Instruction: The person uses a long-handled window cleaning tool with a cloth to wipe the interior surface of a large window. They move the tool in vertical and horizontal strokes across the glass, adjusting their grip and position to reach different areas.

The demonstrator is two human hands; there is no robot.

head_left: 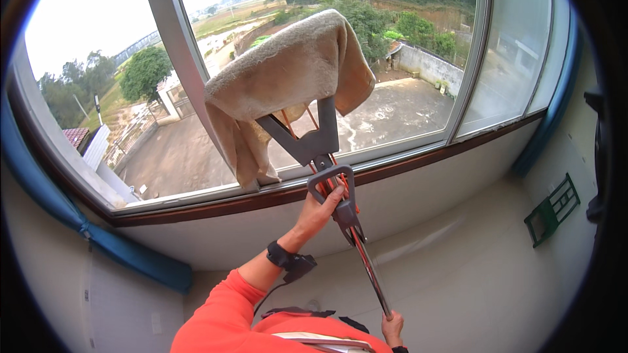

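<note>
A long-handled squeeze mop (316, 146) with a grey frame, orange rods and a metal pole is raised in front of the window. Over its head hangs a beige towel (281, 68), its ends drooping on both sides. The towel hides the mop's sponge or pad, if there is one. My left hand (320, 209) is closed round the upper handle, just beside the grey loop lever. Lower down, near the pole's end, my right hand (393, 328) grips the same mop. Whether the towel touches the glass I cannot tell.
Sliding window frames (468, 52) span the view above a brown sill (399, 168). Blue curtains (140, 258) are gathered at both sides. A small dark green chair (553, 209) stands by the right wall on the pale floor (451, 274). Outside lie a concrete yard and trees.
</note>
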